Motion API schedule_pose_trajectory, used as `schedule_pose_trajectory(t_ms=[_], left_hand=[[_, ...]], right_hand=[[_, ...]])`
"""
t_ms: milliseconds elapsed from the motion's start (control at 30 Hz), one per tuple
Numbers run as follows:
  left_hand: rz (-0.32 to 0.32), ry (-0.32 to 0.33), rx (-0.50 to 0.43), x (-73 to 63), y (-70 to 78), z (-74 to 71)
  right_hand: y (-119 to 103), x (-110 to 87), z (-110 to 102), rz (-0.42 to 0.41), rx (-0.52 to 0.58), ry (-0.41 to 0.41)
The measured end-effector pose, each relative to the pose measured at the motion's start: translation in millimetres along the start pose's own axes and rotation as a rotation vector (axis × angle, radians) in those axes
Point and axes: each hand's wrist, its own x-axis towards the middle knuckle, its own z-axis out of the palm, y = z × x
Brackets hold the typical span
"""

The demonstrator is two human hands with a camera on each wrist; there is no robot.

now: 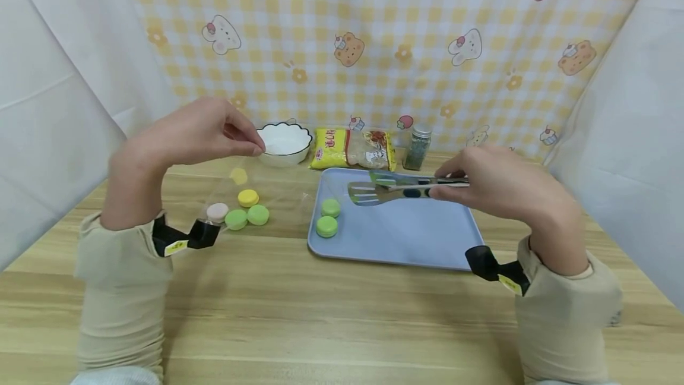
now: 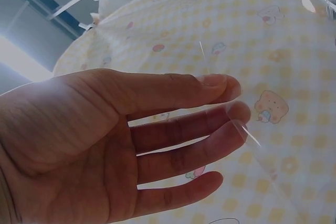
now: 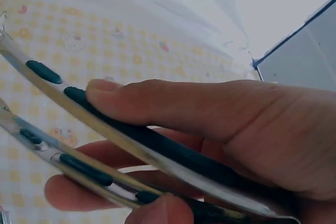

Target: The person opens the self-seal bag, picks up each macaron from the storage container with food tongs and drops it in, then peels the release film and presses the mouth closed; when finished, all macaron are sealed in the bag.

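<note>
In the head view my left hand (image 1: 205, 132) pinches the edge of a clear, thin plastic piece between thumb and fingertips; its outline is hard to make out, and whether it is a sheet or a container I cannot tell. Below it lie yellow macarons (image 1: 248, 198), green macarons (image 1: 259, 215) and a pale pink macaron (image 1: 217, 212). My right hand (image 1: 499, 186) grips metal serving tongs (image 3: 173, 166) with dark green inserts. Their slotted ends (image 1: 366, 193) stand apart above the blue tray (image 1: 406, 248), with nothing between them. Two green macarons (image 1: 327, 226) sit at the tray's left side.
Behind the macarons stands a white scalloped bowl (image 1: 283, 138) with a dark rim. A yellow food packet (image 1: 352, 149) and a glass spice jar (image 1: 417, 147) are at the back, before a checked cloth (image 1: 406, 34). The wooden table (image 1: 299, 314) extends in front.
</note>
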Motion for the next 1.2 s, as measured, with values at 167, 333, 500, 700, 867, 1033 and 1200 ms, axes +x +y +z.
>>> schedule_pose_trajectory(t_ms=[167,333,500,700,867,1033,1200], left_hand=[[-0.007,0.011,-0.005,-2.0,-0.6,-2.2],[-0.026,0.009,-0.017,-3.3,-3.3,-1.3],[-0.04,0.002,-0.025,-3.7,-4.3,-0.7],[-0.052,-0.007,-0.024,-2.3,-3.4,-0.8],[-0.047,-0.009,-0.022,-3.7,-3.4,-1.9],[-0.044,-0.013,-0.016,-4.3,-3.0,-2.5],[-0.042,-0.019,-0.017,-4.6,-2.6,-3.3]], right_hand=[[7.4,2.7,0.9,-0.004,0.015,-0.08],[3.9,15.6,8.3,-0.017,0.075,-0.141],[0.1,27.9,15.5,-0.058,0.133,-0.17],[0.2,36.1,25.4,-0.087,0.054,-0.134],[-2.7,46.2,34.9,-0.084,0.071,-0.138],[-2.5,52.8,41.8,-0.138,0.083,-0.098],[-0.2,53.8,44.1,-0.174,0.074,-0.063]])
